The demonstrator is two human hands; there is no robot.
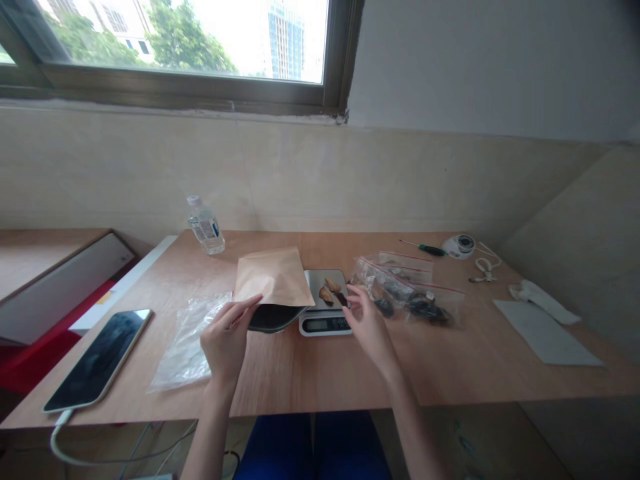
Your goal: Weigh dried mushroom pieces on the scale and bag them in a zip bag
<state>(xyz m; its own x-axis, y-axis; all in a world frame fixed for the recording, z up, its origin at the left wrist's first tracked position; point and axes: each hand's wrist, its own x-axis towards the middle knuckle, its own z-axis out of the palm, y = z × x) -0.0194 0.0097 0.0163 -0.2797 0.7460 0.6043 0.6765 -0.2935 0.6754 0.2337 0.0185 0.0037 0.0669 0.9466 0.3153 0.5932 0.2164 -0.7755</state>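
Since the left hand (227, 340) grips the kraft paper pouch (274, 279) beside the digital kitchen scale (325, 323) and the open right hand (370, 327) hovers close by, a slip or brushed finger could knock the dried pieces (330, 291) off the scale.

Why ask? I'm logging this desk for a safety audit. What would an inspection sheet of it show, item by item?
surface: plywood table, items spread across it.
job's things: kraft paper envelope with a dark object at its mouth; digital scale carrying brown pieces; zip bags of dark pieces beside it.
clutter: clear plastic bag, smartphone, water bottle, screwdriver, white cloth, grey sheet.
hands: left hand holds the envelope; right hand open beside the scale.
cables: white charging cable runs from the phone over the table edge.
surroundings: window showing trees and towers; blue trousers below the table.
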